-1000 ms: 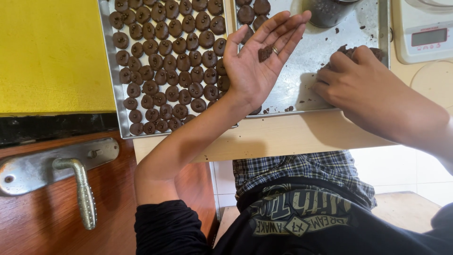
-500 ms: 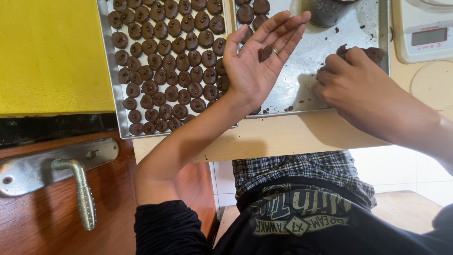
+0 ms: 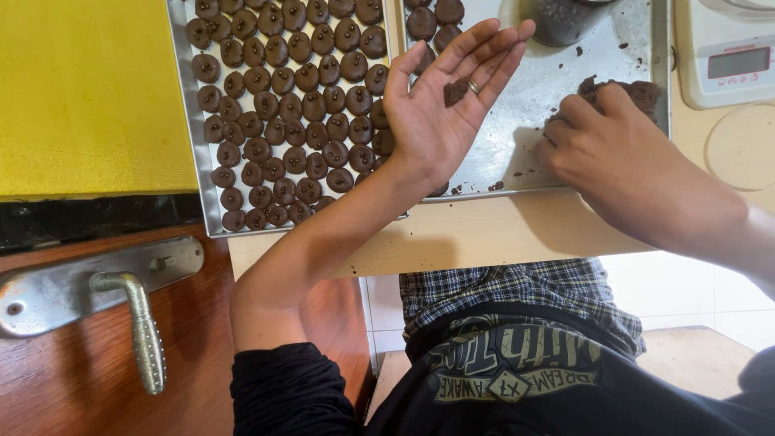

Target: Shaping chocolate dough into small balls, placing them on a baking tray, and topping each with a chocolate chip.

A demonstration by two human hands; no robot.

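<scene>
Two metal baking trays lie side by side on a pale wooden table. The left tray is packed with rows of small round chocolate cookies, each topped with a dark chip. The right tray is mostly bare metal, scattered with dark crumbs, with a few more cookies at its 11 o'clock corner.

The left hand is held palm up and flat, fingers stretched toward 1 o'clock, over the seam between the two trays. It grips nothing; a small piece of chocolate dough simply rests on the base of the fingers, beside a ring.

The right hand lies at 3 o'clock from the left hand, knuckles up, its fingers curled down onto a lump of dark dough at the right tray's far right edge. The fingertips are hidden under the hand, so whether they pinch the dough or only press on it cannot be told.

A dark metal cup stands at the right tray's 12 o'clock edge. A white kitchen scale sits at 2 o'clock, off the tray. A yellow panel fills the 10 o'clock area, and a metal door handle on a reddish wooden door is at 8 o'clock.
</scene>
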